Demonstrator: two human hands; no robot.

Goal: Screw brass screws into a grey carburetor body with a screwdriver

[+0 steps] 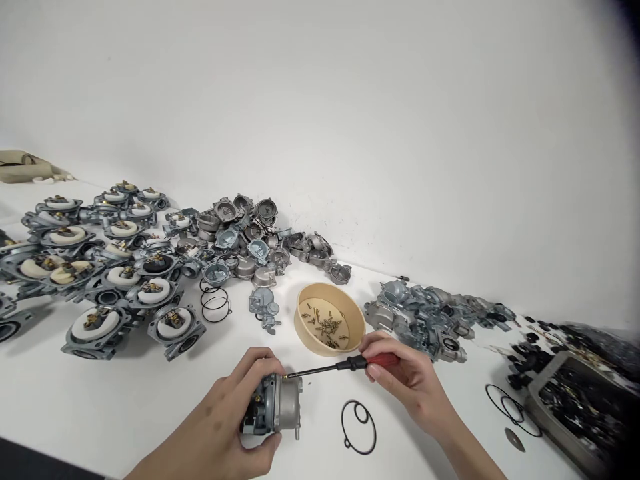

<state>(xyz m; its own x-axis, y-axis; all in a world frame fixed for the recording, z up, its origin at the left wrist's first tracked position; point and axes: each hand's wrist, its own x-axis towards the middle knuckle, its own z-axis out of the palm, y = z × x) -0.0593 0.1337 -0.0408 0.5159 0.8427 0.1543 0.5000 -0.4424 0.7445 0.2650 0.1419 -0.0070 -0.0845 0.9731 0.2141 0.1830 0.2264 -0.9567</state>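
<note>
My left hand (245,413) is wrapped round a carburetor (287,403), tilted on its side above the white table with its grey float bowl facing right. In my right hand (405,373) is a screwdriver (353,363) with a red and black handle, pinched between thumb and fingers. The screwdriver's tip meets a small brass-coloured screw at the upper edge of the bowl. Just behind stands a round beige tub (306,333) with many small screws in it. A black rubber gasket ring (344,427) lies on the table between my hands.
Carburetor bodies with white floats (95,325) crowd the left. Loose float bowls (245,267) are heaped along the wall, and metal parts (425,313) are piled right of the tub. A bin of black parts (555,380) stands at far right, near more rubber rings (505,400).
</note>
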